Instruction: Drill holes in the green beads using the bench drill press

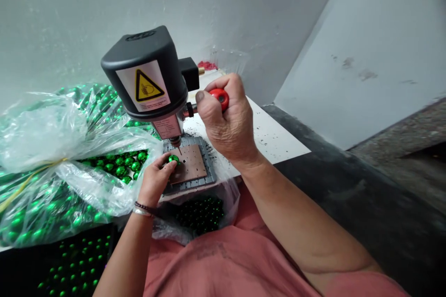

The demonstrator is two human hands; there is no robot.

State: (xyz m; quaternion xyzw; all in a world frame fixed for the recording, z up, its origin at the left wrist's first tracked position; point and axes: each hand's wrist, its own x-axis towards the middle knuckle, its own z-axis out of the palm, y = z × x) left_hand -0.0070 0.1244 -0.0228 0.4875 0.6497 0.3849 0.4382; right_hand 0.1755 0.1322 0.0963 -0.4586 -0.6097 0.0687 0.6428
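Note:
Between the thumb and fingers of my left hand [155,177] is a shiny green ball [173,159], held at the left part of a brown board [191,167]. The board lies on the grey base plate [210,174] of a small drill press [142,74] with a black housing and a yellow warning label. Its thin drill bit [180,151] points down just above and right of the ball, apparently apart from it. My right hand [230,123] is wrapped around the red knob [220,98] of the press's lever.
A large clear plastic bag [42,130] full of green balls lies on the left. Below the table edge, another bag [232,202] holds more balls. Dark shavings dot the white tabletop [275,137]. A pale wall [223,4] stands behind the press.

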